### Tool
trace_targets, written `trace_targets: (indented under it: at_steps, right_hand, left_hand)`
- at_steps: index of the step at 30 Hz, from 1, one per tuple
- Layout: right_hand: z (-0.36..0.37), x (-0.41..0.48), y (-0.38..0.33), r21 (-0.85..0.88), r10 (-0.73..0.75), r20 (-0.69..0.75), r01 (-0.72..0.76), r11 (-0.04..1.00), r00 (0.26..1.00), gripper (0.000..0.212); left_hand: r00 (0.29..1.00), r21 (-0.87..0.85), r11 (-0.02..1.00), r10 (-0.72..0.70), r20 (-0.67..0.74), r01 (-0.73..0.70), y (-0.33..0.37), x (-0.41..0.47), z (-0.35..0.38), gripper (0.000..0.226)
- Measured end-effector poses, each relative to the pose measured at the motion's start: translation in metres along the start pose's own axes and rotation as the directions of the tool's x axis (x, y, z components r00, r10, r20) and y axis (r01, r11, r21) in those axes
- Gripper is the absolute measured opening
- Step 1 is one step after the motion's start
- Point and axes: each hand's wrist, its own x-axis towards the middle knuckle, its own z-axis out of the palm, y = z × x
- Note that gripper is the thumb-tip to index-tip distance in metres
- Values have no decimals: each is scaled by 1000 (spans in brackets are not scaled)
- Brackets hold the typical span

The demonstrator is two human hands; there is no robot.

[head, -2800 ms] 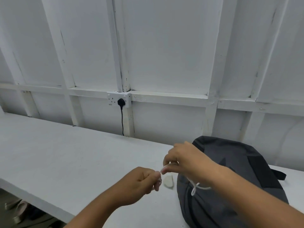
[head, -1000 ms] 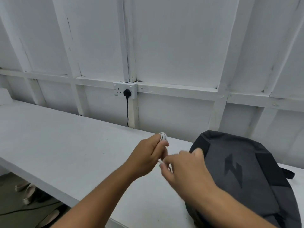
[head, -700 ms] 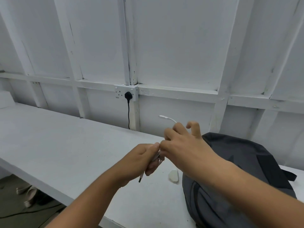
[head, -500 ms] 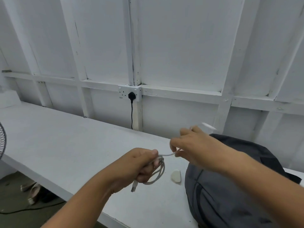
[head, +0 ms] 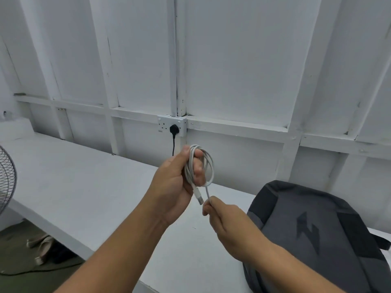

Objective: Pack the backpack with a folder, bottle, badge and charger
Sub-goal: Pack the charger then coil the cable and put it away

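Note:
A white charger cable [head: 209,166] is coiled into loops and held up above the table. My left hand [head: 175,182] grips the coil, with its USB plug hanging down. My right hand [head: 224,218] pinches the cable's loose end just below the coil. The dark grey backpack [head: 313,233] with a black lightning mark lies flat on the white table [head: 74,187] to the right of both hands. The small white charger block seen earlier is hidden behind my hands. No folder, bottle or badge is in view.
A wall socket [head: 171,129] with a black plug and cord sits on the white panelled wall behind the table. A fan's wire guard [head: 6,180] shows at the left edge. Shoes [head: 42,246] and a dark cable lie on the floor below.
The cable has gone from loosely stretched between my hands to a tidy coil in my left hand. My left hand rose; my right hand dropped below it, holding the end.

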Motion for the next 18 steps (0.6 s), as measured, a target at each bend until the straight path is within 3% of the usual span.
trace_targets:
  at_steps: [6, 12, 14, 17, 18]
  right_hand:
    - [-17, -6, -24, -315, 29, 25, -19, 949, 999, 13]
    - [-30, -8, -29, -444, 30, 6, -24, 895, 1000, 21]
    - [-35, -10, -31, -494, -13, -12, 6, 869, 1000, 27]
    - [-41, -12, -37, -564, -92, 40, 99, 820, 995, 20]
    - [-43, -11, -39, -609, -84, 79, 115, 785, 993, 21]
  left_hand:
    - [983, 335, 927, 184, -21, -167, -24, 2, -3, 40]
    - [963, 530, 809, 264, 55, -253, -28, -2, 3, 34]
    - [947, 632, 713, 300, 119, -305, -34, -3, 0, 30]
    - [909, 821, 423, 329, 255, -384, -46, -3, -5, 26]
    - [908, 846, 371, 317, 273, -383, -49, -3, -7, 25]
